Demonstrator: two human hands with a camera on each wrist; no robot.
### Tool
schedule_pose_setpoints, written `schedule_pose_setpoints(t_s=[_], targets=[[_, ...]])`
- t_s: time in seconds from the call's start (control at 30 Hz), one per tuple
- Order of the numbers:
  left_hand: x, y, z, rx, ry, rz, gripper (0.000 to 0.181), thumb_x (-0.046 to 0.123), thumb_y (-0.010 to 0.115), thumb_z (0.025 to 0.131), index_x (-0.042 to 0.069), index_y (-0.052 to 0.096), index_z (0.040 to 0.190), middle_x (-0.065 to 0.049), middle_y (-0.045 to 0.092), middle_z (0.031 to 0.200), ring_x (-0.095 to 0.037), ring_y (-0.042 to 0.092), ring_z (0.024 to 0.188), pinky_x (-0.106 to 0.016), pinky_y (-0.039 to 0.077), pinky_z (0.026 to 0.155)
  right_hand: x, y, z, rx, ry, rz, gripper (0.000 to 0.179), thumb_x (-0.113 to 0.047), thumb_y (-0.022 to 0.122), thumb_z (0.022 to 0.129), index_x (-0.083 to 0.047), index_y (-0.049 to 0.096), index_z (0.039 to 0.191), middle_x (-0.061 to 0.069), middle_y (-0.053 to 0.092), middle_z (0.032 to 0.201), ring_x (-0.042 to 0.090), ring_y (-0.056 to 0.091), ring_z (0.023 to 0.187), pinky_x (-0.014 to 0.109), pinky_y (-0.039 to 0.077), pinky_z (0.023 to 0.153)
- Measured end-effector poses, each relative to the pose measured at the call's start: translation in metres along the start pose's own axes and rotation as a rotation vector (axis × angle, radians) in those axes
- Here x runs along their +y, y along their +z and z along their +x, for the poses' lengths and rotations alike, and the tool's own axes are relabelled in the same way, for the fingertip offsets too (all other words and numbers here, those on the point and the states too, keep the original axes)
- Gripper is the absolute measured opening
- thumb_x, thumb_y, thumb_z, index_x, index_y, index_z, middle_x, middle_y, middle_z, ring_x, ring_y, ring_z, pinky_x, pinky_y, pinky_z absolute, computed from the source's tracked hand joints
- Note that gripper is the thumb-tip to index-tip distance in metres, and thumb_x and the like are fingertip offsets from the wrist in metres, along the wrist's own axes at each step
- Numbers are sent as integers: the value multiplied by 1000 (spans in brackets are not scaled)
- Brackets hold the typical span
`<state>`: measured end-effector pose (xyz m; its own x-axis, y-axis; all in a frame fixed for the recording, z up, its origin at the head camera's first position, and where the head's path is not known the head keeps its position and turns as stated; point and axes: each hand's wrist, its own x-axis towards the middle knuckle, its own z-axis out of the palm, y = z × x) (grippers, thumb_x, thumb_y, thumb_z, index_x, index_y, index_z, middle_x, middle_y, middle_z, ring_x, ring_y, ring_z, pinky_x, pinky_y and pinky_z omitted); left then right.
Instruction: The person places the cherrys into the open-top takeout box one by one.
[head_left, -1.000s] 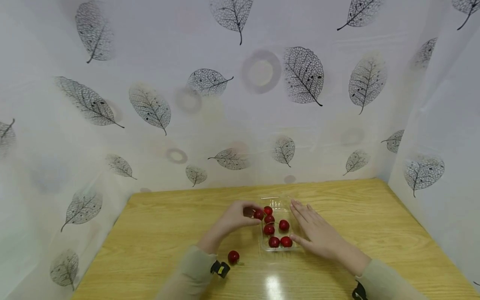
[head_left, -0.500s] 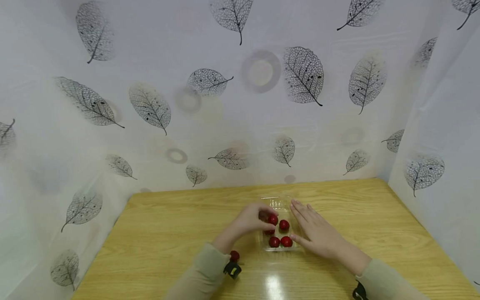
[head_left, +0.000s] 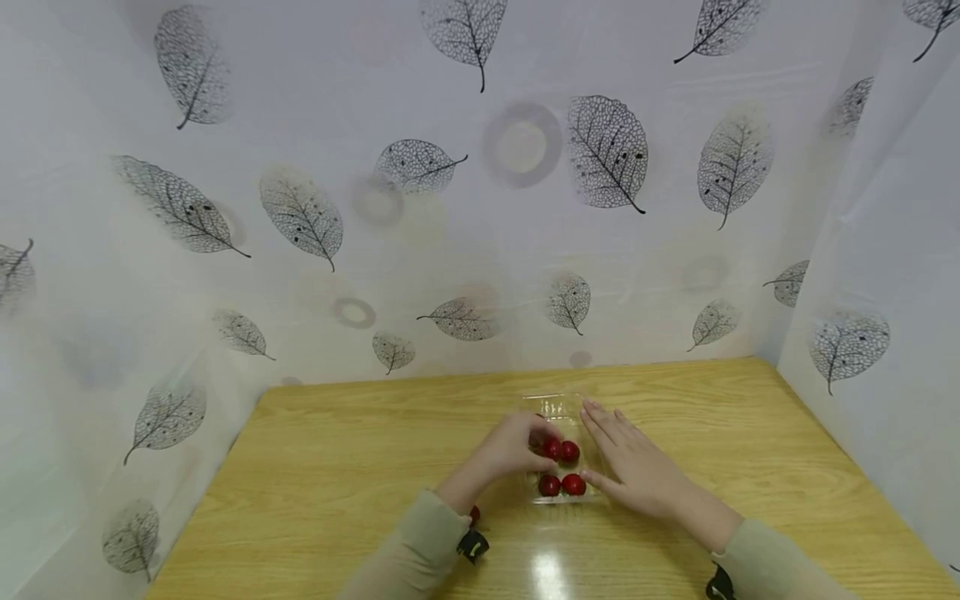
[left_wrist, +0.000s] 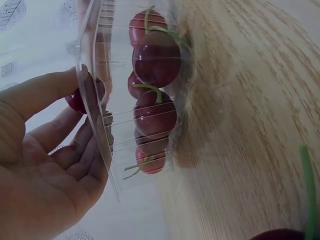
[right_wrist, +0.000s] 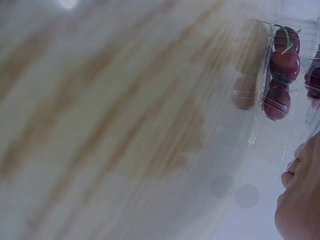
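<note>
In the head view my left hand (head_left: pixel 508 448) pinches a dark red cherry (head_left: pixel 552 450) over the clear plastic box (head_left: pixel 551 406). The left wrist view has this cherry (left_wrist: pixel 77 102) between thumb and fingers, up at the box's rim, above the other fruit. Several cherries (left_wrist: pixel 155 114) with green stems lie inside; from the head some are hidden behind the left hand. My right hand (head_left: pixel 637 467) lies with straight fingers along the box's right side, fingertips at its far corner and thumb by its near right edge.
Another cherry (head_left: pixel 475 515) sits on the wooden table (head_left: pixel 337 467), left of the box and partly covered by the left sleeve. White sheeting (head_left: pixel 480 242) with printed leaves rises behind the table and on both sides.
My left hand has moved right and slightly nearer with its cherry, from the box's left edge to over its middle. The right hand stays in place.
</note>
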<state>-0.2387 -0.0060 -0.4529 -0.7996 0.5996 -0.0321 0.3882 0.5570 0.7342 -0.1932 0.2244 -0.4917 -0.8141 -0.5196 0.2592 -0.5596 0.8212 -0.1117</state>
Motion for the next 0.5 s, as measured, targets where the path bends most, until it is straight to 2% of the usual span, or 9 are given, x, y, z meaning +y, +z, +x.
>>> schedule_pose_setpoints(t_s=[0.2,0.33,0.5], targets=[[2,1,1,-2,37,46,37,15,82,71,10,70,105,-1,70,97,-9,64,84,-21,52,78,0,0,0,14,-4,6,83,-55,47,92,-4,17,149,12,15,157,26,14,144,50,20,114],[3,1,0,-3,39,34,37,14,81,72,8,69,107,-7,70,100,-14,64,84,-19,51,74,-1,-1,1,23,-6,17,82,-54,49,91,-1,22,148,13,17,156,27,16,144,50,20,114],[2,0,-1,15,43,11,35,13,79,74,7,68,107,-8,69,101,-18,64,88,-23,53,78,-3,-2,1,21,2,29,81,-52,51,91,-1,23,148,12,17,157,26,16,144,50,20,114]])
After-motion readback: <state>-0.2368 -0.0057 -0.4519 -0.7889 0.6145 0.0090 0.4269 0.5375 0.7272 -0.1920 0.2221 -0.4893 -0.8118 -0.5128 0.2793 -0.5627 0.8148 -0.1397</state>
